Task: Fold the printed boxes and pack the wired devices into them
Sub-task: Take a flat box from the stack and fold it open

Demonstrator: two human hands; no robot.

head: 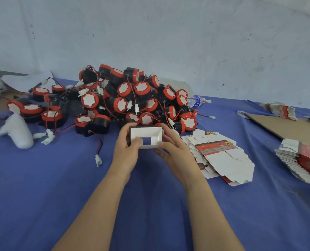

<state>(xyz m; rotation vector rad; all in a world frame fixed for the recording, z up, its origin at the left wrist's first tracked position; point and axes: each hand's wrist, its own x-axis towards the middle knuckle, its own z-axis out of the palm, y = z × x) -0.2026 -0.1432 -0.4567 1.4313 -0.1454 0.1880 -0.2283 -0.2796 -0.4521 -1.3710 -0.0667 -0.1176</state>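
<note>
Soft, diffuse light is covering the scene evenly at moderate brightness. The left hand point(127, 149) and right hand point(176, 153) are casting only faint, blurred shadows on the blue tabletop point(41, 196). The white box point(145, 133) is rendering brightest, its inner walls shading slightly. Wide-angle distortion is curving the tabletop's far edge and stretching the forearms. Print on the flat cartons point(221, 153) is appearing soft.

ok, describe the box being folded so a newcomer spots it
On the blue cloth, find the pile of red-and-black wired devices. Right in front of it, the left hand and right hand hold one box. It is the only one opened up, white inside; the blanks to its right lie flat.
</note>
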